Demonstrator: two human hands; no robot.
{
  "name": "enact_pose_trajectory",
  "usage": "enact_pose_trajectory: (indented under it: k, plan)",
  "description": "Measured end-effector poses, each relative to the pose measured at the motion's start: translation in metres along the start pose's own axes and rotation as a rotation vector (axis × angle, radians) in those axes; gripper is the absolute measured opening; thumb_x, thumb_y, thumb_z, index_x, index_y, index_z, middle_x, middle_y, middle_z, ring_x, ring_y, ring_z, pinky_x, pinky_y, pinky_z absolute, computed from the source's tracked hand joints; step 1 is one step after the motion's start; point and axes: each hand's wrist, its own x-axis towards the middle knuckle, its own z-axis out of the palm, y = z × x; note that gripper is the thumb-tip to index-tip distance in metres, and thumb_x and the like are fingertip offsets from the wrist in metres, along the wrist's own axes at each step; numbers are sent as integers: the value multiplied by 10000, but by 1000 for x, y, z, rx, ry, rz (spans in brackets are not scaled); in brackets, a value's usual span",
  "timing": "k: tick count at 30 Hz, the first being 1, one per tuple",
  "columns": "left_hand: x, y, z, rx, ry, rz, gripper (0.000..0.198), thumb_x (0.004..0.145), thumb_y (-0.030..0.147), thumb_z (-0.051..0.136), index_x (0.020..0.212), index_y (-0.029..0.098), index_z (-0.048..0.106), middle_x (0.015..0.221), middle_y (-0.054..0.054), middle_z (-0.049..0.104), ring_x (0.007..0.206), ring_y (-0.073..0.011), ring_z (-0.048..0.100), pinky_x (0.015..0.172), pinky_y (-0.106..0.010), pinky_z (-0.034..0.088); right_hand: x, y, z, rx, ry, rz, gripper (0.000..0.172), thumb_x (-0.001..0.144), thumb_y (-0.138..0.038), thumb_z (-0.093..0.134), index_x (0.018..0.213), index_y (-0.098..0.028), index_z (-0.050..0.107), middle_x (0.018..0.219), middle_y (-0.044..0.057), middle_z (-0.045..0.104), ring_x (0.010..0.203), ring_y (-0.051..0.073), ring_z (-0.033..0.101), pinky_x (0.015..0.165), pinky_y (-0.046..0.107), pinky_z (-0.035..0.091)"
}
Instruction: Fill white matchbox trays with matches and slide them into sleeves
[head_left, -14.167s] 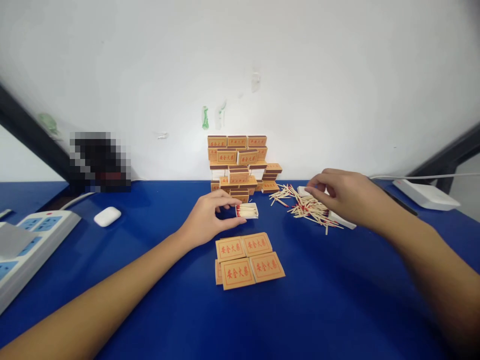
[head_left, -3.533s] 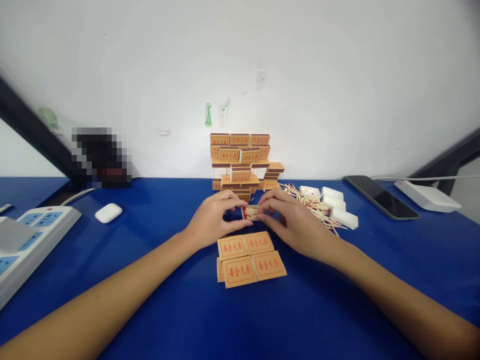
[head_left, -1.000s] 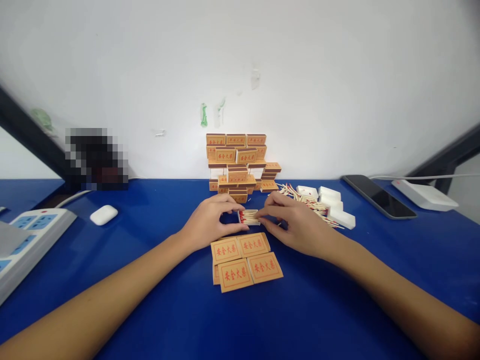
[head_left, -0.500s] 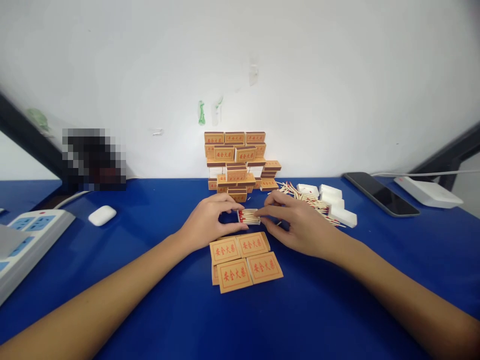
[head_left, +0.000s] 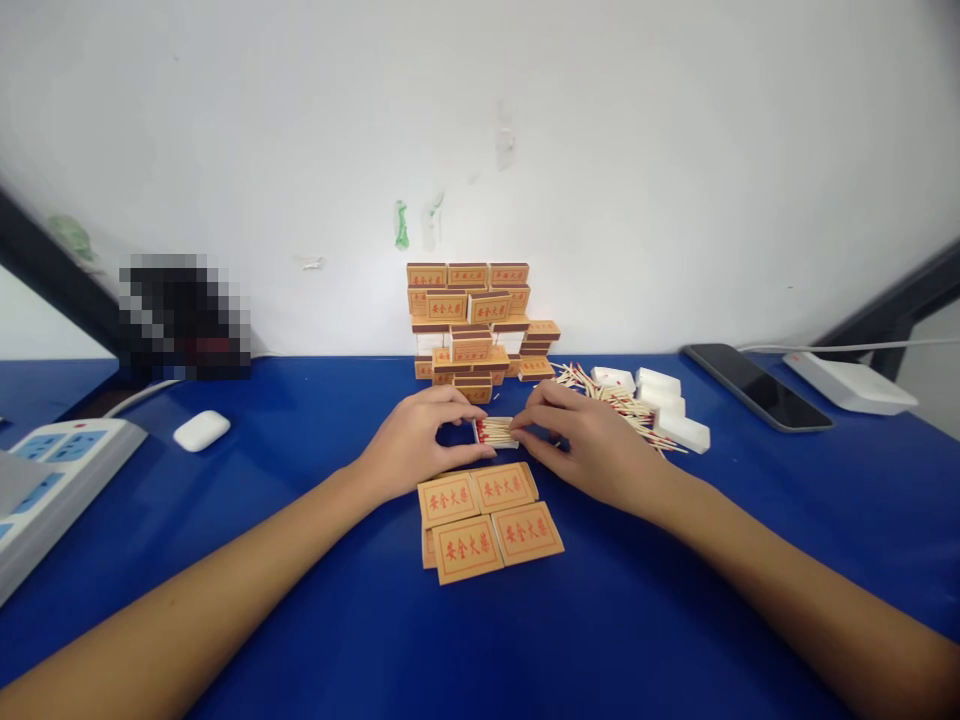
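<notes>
Between my hands lies a white matchbox tray (head_left: 475, 433) filled with red-headed matches (head_left: 496, 431), their heads to the left. My left hand (head_left: 420, 440) grips the tray's left end between thumb and fingers. At the right end, the fingertips and thumb of my right hand (head_left: 592, 445) are closed together on the match ends; the exact contact is partly hidden. Just in front lie several orange matchbox sleeves (head_left: 469, 550) with red lettering, flat and in two rows. Behind the tray stands a stack of matchboxes (head_left: 491, 311) against the wall.
A heap of loose matches (head_left: 611, 395) lies to the right, beside several white trays (head_left: 684, 433). Farther right are a black phone (head_left: 761, 388) and a white box (head_left: 851, 383). At left sit a white earbud case (head_left: 202, 431) and a power strip (head_left: 75, 480).
My right hand's fingers have drawn closer together at the tray's right end. My left hand keeps its hold on the tray. The view has shifted very slightly.
</notes>
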Motion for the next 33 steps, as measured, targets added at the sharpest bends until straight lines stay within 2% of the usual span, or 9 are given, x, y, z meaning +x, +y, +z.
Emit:
enact_pose_trajectory:
  k: [9,16,20,27,33]
  plan:
    - [0,1,-1,1,-14,-8,320,870,375,865,1127,202,783,1051,-65,756,944,-222,726,847,-379,597,6,-6,1,-25,-83,27,202,1073,-241,494,1023,-186,681,1028,98,658,867,217,668,787,387,564]
    - [0,1,-2,-1,-19,-7,344,862,369,873,1142,193,778,1061,-64,751,965,-226,726,869,-381,592,4,-8,-2,44,-13,-29,232,1063,-218,504,1089,-186,733,1012,95,637,894,214,643,778,372,544]
    - [0,0,-2,-5,-18,-11,352,859,373,876,1152,206,773,1064,-61,753,963,-224,726,860,-377,592,4,-11,-5,56,-33,-53,277,1034,-200,530,1152,-228,779,982,77,616,810,193,611,705,350,518]
    - [0,0,-1,-10,-13,-13,338,859,363,878,1140,207,774,1052,-57,753,946,-221,727,846,-376,598,1,-9,-1,55,-15,-52,330,1026,-175,522,1235,-257,763,1022,86,622,836,203,611,711,354,517]
    - [0,-1,-1,-3,-15,-3,335,866,347,872,1149,198,773,1062,-60,753,963,-223,729,863,-379,598,1,-9,-2,72,-64,-53,331,1006,-131,502,1148,-230,784,1038,89,607,834,194,605,732,355,518]
